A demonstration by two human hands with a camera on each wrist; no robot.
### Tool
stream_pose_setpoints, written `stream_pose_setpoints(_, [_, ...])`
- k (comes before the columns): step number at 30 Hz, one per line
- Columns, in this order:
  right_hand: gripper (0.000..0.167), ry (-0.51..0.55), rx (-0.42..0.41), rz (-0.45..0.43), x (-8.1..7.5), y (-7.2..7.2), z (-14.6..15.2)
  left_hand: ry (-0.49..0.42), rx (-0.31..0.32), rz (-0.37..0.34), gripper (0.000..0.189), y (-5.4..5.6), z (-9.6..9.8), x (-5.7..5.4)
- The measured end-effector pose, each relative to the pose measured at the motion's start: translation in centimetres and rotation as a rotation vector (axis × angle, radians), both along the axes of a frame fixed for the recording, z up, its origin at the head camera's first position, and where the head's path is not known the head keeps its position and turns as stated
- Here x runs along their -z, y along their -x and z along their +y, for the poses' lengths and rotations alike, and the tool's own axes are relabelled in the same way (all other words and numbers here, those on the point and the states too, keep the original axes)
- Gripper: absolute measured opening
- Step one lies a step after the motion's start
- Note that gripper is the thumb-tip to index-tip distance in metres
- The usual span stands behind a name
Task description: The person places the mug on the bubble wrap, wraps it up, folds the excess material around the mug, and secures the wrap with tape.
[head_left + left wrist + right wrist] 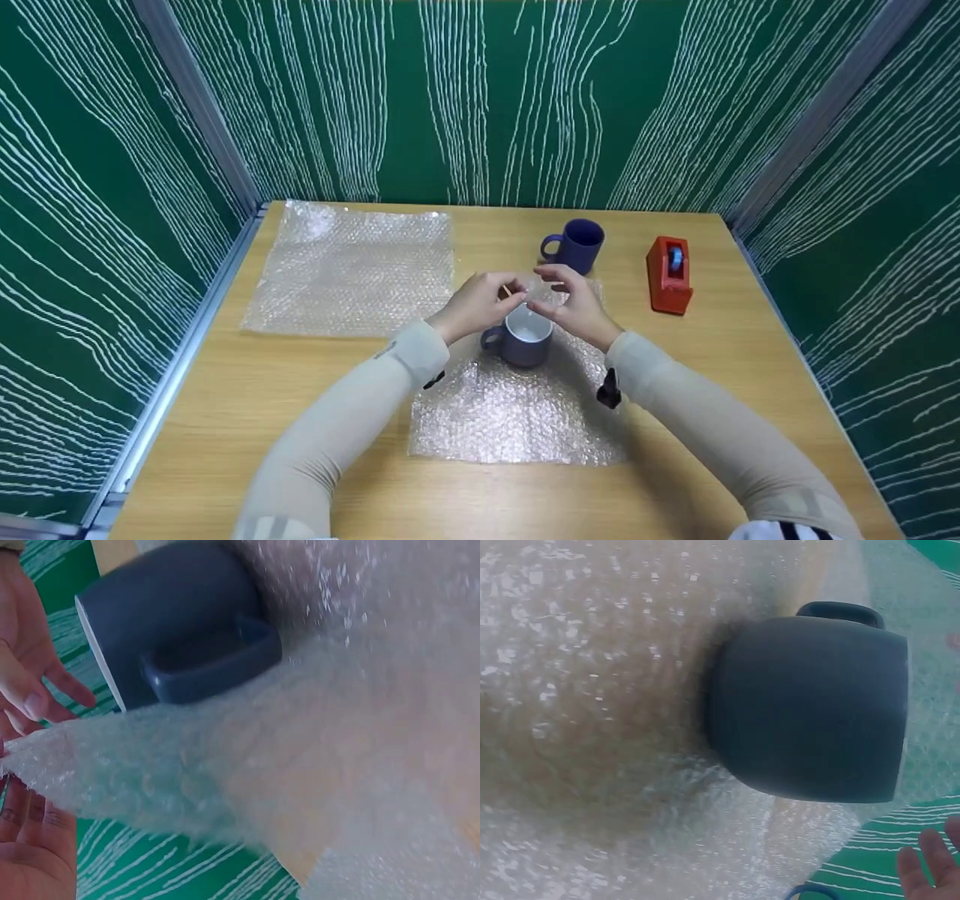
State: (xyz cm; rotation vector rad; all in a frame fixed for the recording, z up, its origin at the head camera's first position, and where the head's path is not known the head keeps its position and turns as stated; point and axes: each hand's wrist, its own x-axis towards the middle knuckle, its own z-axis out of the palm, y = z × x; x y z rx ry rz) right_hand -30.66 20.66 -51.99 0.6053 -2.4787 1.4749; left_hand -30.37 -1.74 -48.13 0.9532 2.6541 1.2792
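A dark blue-grey mug (525, 351) with a white inside stands on a sheet of bubble wrap (517, 424), its handle toward the left. The sheet's far part is raised behind the mug's rim. My left hand (480, 304) pinches that lifted edge between thumb and fingers, seen also in the left wrist view, where the wrap (150, 765) rises beside the mug (172, 607). Close to the same edge, my right hand (576, 307) has its fingers loosely bent and spread. In the right wrist view its fingers (934, 859) show apart from the wrap.
Behind my right hand stands a second dark blue mug (577, 246). A red tape dispenser (667, 276) with a blue roll sits at the right. Another bubble wrap sheet (352, 270) lies flat at the back left. Green panels (405, 97) with white lines border the table (285, 405).
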Motion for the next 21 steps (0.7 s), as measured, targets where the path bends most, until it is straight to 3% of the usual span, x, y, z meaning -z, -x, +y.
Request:
stream_pose_setpoints(6, [0.055,0.008,0.007,-0.047,1.3,-0.5,0.6,0.03,-0.01,0.038,0.018,-1.1,0.8,0.8])
stream_pose_setpoints(13, [0.046,0.052,0.002,-0.101,2.4,-0.8,1.5,0.047,0.033,0.089,0.016,-2.4,1.6,1.7])
stream_pose_setpoints(21, [0.029,0.077,0.074,-0.141,2.5,-1.1,1.2,0.209,0.044,0.167,0.019,-3.6,1.8,2.7])
